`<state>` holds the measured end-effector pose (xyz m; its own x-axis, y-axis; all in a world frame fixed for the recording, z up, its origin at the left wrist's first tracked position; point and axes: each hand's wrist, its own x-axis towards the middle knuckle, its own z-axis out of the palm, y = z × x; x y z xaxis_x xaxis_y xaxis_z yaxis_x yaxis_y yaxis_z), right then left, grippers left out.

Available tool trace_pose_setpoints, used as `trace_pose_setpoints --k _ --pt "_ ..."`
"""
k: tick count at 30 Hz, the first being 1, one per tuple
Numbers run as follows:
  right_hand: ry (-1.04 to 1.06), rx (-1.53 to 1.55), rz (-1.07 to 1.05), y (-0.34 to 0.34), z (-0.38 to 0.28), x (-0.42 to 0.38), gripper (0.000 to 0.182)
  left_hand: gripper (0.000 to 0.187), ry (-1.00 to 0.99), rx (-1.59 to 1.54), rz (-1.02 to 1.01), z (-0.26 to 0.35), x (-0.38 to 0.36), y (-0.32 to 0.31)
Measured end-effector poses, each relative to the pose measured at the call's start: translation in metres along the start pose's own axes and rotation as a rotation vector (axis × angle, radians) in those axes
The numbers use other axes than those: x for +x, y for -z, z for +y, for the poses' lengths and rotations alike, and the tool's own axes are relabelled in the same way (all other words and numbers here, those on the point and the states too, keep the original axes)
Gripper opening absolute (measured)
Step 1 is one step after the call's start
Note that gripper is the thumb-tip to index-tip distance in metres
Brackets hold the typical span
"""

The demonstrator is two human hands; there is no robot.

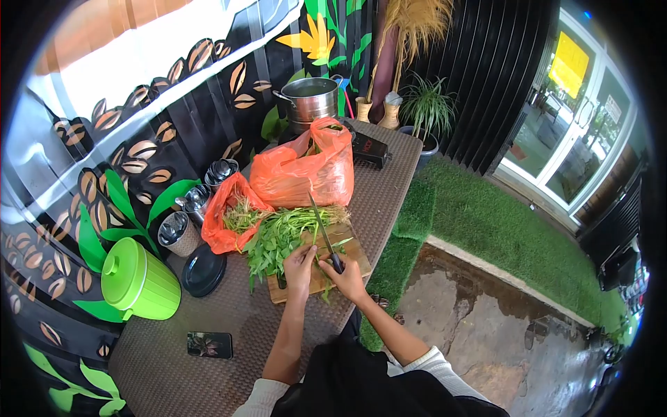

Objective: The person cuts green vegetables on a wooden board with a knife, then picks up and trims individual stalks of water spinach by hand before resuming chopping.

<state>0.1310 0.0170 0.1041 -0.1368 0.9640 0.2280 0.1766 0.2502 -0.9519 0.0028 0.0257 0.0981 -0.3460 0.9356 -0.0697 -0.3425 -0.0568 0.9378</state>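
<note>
Gripping the knife [320,226] by its handle in the closed right hand [346,274], pinching a stem [315,243] in the nearly closed left hand [299,267]. Working over the board [358,259], beside greens [281,233] heaped across it.

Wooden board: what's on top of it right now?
Leafy greens cover much of the wooden board; the left hand, right hand and knife block more of it. Anything beneath the greens is hidden.
</note>
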Motion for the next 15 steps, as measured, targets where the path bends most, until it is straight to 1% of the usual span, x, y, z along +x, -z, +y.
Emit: trace_pose_setpoints --k 2,4,6,7,9,11,13,14,15 --pt "-0.019 0.057 -0.03 0.001 -0.009 -0.005 0.026 0.023 -0.009 0.049 -0.007 0.004 -0.001 0.001" --pt "-0.238 0.293 -0.101 0.004 -0.01 -0.01 0.031 0.024 -0.017 0.098 -0.014 0.005 -0.001 0.001" --pt "-0.21 0.25 -0.091 0.001 -0.01 -0.012 0.034 0.024 -0.089 0.095 -0.032 0.005 -0.001 0.0" --pt "-0.181 0.207 -0.079 0.0 -0.009 -0.014 0.037 0.024 -0.09 0.096 -0.032 0.005 -0.001 0.0" --pt "-0.179 0.221 -0.077 -0.003 0.003 -0.014 0.038 0.022 -0.055 0.081 -0.076 0.004 -0.001 0.0" --pt "-0.177 0.235 -0.075 -0.003 0.014 -0.014 0.039 0.022 -0.053 0.067 -0.071 0.003 -0.002 -0.001" --pt "-0.057 0.057 -0.023 0.0 0.009 -0.016 0.041 0.023 -0.051 0.052 -0.067 0.0 -0.001 -0.001" --pt "-0.057 0.056 -0.023 0.003 0.007 -0.017 0.041 0.021 -0.058 0.0 -0.079 -0.002 0.0 -0.002" --pt "-0.041 -0.025 -0.052 0.007 0.004 -0.018 0.043 0.02 -0.064 -0.053 -0.091 -0.003 0.001 -0.002"
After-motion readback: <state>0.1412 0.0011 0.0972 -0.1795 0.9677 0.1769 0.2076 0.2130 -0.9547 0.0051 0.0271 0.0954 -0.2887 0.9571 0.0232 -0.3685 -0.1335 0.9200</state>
